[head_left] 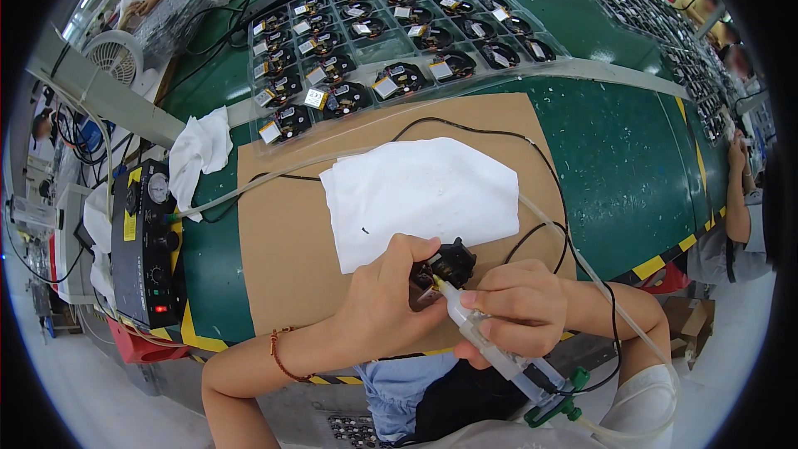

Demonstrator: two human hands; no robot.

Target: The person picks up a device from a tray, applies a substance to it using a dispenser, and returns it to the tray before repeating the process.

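My left hand [389, 283] grips a small black electronic assembly [454, 263] by its near side, above the front edge of a white cloth [424, 187]. In my right hand [525, 303] is a dispensing syringe [507, 361] with a white tapered front and green clips at its rear end. The syringe's thin tip points into the assembly and seems to touch it; my fingers partly hide that spot. A clear hose runs from the syringe's rear.
A brown cardboard sheet [278, 258] lies under the cloth. Beyond it stands a clear compartment tray [378, 51] with several black assemblies. A black control box [141, 241] with gauge and knobs is at left. A black cable [544, 154] loops across the cardboard. Other people work nearby.
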